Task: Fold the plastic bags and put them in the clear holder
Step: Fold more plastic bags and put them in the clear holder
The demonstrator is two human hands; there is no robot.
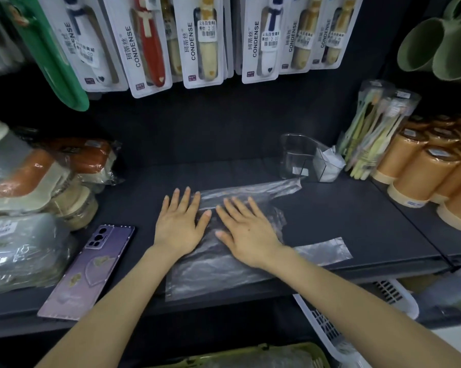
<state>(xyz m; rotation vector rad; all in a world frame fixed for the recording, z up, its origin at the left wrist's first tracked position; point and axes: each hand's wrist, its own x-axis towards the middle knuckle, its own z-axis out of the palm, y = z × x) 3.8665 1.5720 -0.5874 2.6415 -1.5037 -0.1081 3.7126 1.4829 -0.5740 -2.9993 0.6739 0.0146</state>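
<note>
Now, from the head view, we press both hands flat on a clear plastic bag (213,277) spread across the dark shelf (370,221). Our left hand (180,227) and right hand (248,232) lie side by side, fingers straight, gripping nothing, probably to smooth the film and pin it for a fold. One strip of the bag reaches toward the clear holder (293,155) at the back right, which seems to hold folded bags (327,163). A phone (91,266) lies to the left, apart from the bag.

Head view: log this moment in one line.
left hand: flat on bag | right hand: flat on bag | bag: spread on shelf | holder: back right, upright
</note>
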